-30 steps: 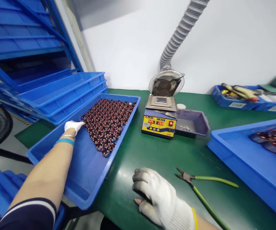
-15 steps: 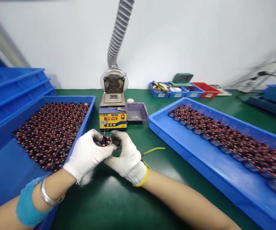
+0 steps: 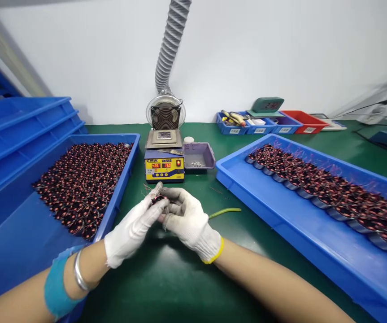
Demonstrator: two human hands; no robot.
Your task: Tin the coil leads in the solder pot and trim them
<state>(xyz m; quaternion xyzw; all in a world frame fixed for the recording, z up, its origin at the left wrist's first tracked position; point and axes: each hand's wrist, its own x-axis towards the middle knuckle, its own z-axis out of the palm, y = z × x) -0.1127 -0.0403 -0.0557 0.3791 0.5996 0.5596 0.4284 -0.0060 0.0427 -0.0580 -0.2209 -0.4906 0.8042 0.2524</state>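
The small round black component with copper-red windings (image 3: 158,198) is between the two white-gloved hands, just above the dark green bench (image 3: 169,291) and near the yellow-fronted box with red digits (image 3: 164,169). The left hand (image 3: 137,226) has its fingers closed around the component; the right hand (image 3: 184,217) bends its fingers in at the right side, though whether they grip or only touch is hard to tell. Fine loose wires (image 3: 147,188) stick up at the far left of the fingertips. Handling it well probably calls for a firm left hold on the rim, with light right fingertips, so that the thin wires are not bent or snagged. It also seems wise to keep the sleeveless wrists clear of the blue plastic tray (image 3: 18,242) at left and the green-handled tool (image 3: 225,211) just beyond the right glove.
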